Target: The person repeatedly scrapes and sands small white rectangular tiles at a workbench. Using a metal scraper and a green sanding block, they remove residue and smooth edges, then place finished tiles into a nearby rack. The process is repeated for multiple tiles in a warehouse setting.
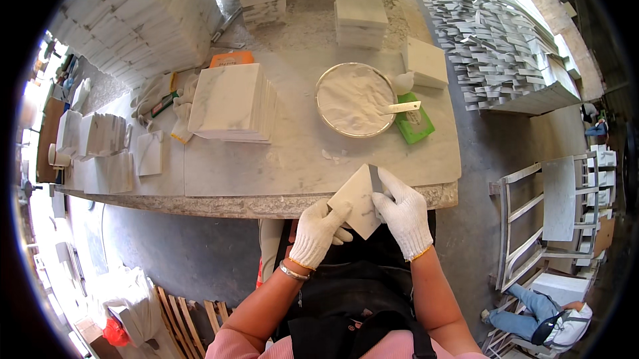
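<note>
A square white marble tile (357, 200) with grey veins is held up tilted, one corner upward, just past the table's near edge. My left hand (318, 231), in a white knit glove, grips its left corner with the thumb on the face. At its right edge my right hand (402, 211), gloved the same way, is closed around a thin grey blade-like strip (375, 178); its exact kind is hard to make out. Beyond them a round metal bowl (321, 109) holds white powder or paste (353, 96), with a white-handled tool (401, 108) resting in it.
A stack of tiles (229, 102) stands left of the bowl, a green box (416, 122) to its right. An orange box (231, 58) and gloves (182, 119) lie behind. Tall tile piles (140, 12) fill the back. At right stand a metal rack (512, 219) and a seated person (546, 319).
</note>
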`<state>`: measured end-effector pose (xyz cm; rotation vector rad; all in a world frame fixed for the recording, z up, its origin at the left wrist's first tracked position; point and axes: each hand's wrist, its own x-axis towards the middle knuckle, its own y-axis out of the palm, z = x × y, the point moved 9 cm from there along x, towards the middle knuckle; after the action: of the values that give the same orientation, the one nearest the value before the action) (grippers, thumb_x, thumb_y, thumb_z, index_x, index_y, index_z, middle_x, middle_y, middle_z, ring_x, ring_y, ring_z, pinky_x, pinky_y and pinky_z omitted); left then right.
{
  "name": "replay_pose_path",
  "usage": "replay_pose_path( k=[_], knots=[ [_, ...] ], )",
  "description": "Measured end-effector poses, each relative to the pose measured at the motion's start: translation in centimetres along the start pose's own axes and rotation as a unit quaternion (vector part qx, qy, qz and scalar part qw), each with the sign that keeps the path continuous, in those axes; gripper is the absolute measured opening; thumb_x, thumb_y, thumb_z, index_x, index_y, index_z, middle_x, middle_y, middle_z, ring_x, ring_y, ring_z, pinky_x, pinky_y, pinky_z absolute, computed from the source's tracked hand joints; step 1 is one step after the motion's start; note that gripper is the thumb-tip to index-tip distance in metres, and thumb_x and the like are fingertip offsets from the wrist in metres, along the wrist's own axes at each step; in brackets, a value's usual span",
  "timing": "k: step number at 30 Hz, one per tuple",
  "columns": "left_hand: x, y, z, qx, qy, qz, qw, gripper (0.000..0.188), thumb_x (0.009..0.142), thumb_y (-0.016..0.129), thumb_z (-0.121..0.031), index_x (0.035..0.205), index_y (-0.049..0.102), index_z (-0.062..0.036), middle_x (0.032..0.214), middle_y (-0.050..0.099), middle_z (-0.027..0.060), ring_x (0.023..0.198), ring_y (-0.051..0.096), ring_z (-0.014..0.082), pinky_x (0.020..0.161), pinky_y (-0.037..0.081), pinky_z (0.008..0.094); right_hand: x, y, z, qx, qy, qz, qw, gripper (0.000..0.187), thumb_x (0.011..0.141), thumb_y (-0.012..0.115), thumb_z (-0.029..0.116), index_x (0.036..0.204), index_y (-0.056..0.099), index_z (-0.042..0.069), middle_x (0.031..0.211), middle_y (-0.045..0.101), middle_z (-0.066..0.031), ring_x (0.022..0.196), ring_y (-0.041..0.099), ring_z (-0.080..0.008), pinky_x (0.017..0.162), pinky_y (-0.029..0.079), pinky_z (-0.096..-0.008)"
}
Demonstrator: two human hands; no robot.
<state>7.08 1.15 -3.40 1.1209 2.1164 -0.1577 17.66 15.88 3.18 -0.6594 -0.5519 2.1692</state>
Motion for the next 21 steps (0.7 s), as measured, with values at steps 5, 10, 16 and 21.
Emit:
replay_pose_path(
  k=[5,10,16,21],
  knots=[
    [-0.2,0.1,-0.5,0.012,-0.002,-0.005,1.0,0.042,0.097,0.068,-0.036,0.107,0.066,0.0049,0.083,0.071,0.011,0.059,0.069,0.0144,0.051,0.051,0.0225,0.3,0.2,0.2,0.056,0.019,0.003,0.998,0.049,0.087,0.069,0.006,0.135,0.062,0.0,0.07,0.061,-0.0049,0.061,0.055,-0.0081,0.058,0.05,-0.0277],
    [-0.1,0.0,-0.4,0.024,-0.003,-0.002,1.0,0.044,0.096,0.068,-0.038,0.107,0.065,0.0047,0.083,0.071,0.0098,0.057,0.068,0.0138,0.05,0.052,0.0223,0.5,0.3,-0.1,0.059,0.014,0.007,0.998,0.049,0.087,0.07,0.006,0.135,0.063,0.0,0.072,0.063,-0.0054,0.061,0.056,-0.0089,0.058,0.05,-0.0276],
    [0.0,-0.1,-0.3,0.037,-0.007,-0.001,0.999,0.042,0.095,0.069,-0.037,0.104,0.065,0.0037,0.081,0.07,0.0082,0.054,0.067,0.0124,0.048,0.051,0.0223,1.1,0.6,-0.2,0.051,0.007,0.024,0.998,0.05,0.087,0.07,0.007,0.136,0.063,0.0,0.074,0.064,-0.0059,0.062,0.057,-0.0096,0.06,0.05,-0.0282],
    [0.0,-0.1,-0.2,0.028,-0.008,0.0,1.0,0.04,0.096,0.069,-0.035,0.106,0.066,0.0041,0.081,0.07,0.0088,0.055,0.065,0.012,0.049,0.049,0.0218,2.0,1.5,1.0,0.003,-0.066,0.04,0.997,0.049,0.088,0.07,0.008,0.136,0.063,0.002,0.076,0.065,-0.0052,0.065,0.056,-0.01,0.064,0.051,-0.028]
  ],
)
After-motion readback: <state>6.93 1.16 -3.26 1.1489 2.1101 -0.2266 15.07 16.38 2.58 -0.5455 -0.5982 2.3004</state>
